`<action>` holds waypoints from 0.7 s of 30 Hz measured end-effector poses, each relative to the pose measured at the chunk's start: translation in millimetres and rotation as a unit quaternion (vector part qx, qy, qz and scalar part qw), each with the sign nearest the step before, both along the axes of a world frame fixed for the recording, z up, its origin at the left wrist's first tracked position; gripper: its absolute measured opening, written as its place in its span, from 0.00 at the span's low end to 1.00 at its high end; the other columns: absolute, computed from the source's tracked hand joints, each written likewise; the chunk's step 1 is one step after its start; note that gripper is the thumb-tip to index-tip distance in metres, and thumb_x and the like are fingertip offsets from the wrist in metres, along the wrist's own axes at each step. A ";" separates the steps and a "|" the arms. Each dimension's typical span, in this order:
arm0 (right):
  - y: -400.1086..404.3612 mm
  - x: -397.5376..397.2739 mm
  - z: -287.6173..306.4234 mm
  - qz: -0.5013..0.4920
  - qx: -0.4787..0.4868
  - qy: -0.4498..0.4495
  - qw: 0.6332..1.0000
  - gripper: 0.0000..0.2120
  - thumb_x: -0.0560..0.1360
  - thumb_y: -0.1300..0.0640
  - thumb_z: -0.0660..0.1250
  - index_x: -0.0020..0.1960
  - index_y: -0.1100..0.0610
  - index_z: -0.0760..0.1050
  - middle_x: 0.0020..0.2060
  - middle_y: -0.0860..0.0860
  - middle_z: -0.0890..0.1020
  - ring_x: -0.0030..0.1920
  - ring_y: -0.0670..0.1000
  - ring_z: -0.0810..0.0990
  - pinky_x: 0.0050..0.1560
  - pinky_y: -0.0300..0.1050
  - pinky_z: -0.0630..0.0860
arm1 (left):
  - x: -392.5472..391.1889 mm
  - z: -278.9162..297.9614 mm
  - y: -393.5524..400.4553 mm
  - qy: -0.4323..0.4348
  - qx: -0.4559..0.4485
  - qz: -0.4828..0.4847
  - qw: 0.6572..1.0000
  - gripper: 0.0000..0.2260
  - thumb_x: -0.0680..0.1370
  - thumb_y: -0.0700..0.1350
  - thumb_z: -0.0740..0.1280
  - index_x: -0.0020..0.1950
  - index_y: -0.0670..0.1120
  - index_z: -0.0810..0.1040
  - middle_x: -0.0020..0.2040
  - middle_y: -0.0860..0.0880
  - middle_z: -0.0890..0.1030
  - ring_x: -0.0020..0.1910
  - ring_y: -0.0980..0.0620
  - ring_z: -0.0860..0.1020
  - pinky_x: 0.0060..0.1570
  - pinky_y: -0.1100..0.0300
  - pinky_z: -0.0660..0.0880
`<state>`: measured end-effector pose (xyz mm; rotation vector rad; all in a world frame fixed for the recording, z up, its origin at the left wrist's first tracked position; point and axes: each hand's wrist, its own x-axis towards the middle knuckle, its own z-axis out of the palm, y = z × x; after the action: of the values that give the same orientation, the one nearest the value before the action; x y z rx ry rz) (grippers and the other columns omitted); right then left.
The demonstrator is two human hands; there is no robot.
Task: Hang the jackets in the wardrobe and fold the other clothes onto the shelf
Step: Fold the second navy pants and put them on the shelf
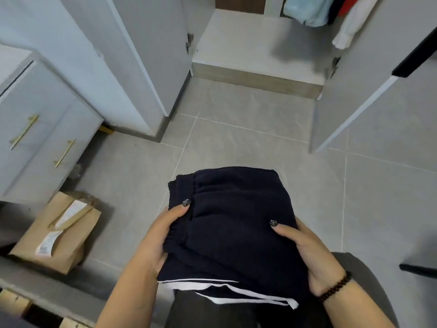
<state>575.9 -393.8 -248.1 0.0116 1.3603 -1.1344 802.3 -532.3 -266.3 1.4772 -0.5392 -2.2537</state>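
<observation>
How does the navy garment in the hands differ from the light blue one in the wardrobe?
The navy garment is folded into a compact stack; the light blue garment hangs loose. The navy one is gripped at its sides by the left hand and right hand above the floor; the light blue one is inside the wardrobe, untouched. The navy one shows white trim; none is visible on the light blue one. Both are clothing.

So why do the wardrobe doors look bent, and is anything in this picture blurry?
Head view: the wide-angle lens bows the wardrobe doors near the edges; the hanging clothes up top are soft and smeared; the folded dark garment and both hands, left and right, look sharp under even, soft light.
</observation>
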 end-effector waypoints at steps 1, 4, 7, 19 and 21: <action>-9.1 -13.1 7.8 0.003 0.006 0.006 1.000 0.24 0.63 0.54 0.74 0.59 0.50 0.77 0.53 0.51 0.84 0.52 0.55 0.84 0.49 0.52 0.80 | -11.7 6.0 -11.4 -0.011 -0.018 -0.006 1.000 0.13 0.75 0.45 0.72 0.57 0.41 0.81 0.53 0.37 0.82 0.47 0.44 0.85 0.41 0.56 0.81; -29.9 -48.1 44.4 0.009 0.010 0.023 1.000 0.24 0.63 0.55 0.74 0.60 0.50 0.77 0.54 0.52 0.84 0.53 0.56 0.83 0.53 0.54 0.78 | -40.8 37.0 -36.4 0.002 -0.047 -0.028 0.999 0.26 0.65 0.50 0.80 0.60 0.48 0.80 0.58 0.40 0.82 0.56 0.40 0.81 0.50 0.50 0.79; -43.0 -72.7 101.4 0.002 0.002 0.035 0.999 0.24 0.64 0.56 0.73 0.60 0.50 0.78 0.54 0.53 0.84 0.53 0.57 0.83 0.52 0.54 0.78 | -64.3 88.6 -56.1 0.022 -0.054 -0.045 0.997 0.32 0.60 0.51 0.83 0.62 0.49 0.79 0.59 0.42 0.82 0.57 0.41 0.81 0.50 0.51 0.79; -86.5 -86.6 380.5 0.001 -0.057 0.087 0.995 0.23 0.62 0.60 0.71 0.58 0.51 0.79 0.53 0.55 0.84 0.51 0.59 0.84 0.46 0.52 0.80 | -80.1 371.2 -110.1 0.085 -0.166 -0.106 0.977 0.24 0.67 0.51 0.79 0.61 0.52 0.79 0.61 0.44 0.81 0.59 0.43 0.80 0.51 0.54 0.80; -98.4 -85.8 417.1 0.006 -0.070 0.107 0.992 0.24 0.61 0.60 0.70 0.58 0.51 0.78 0.53 0.55 0.84 0.51 0.59 0.84 0.45 0.52 0.80 | -79.1 412.0 -121.1 0.090 -0.214 -0.112 0.966 0.23 0.66 0.51 0.78 0.60 0.55 0.80 0.60 0.47 0.82 0.57 0.46 0.82 0.49 0.57 0.80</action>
<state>490.1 -492.3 169.0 -0.2258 1.4620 -1.2458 723.2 -653.5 145.7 1.0294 -1.1001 -2.2160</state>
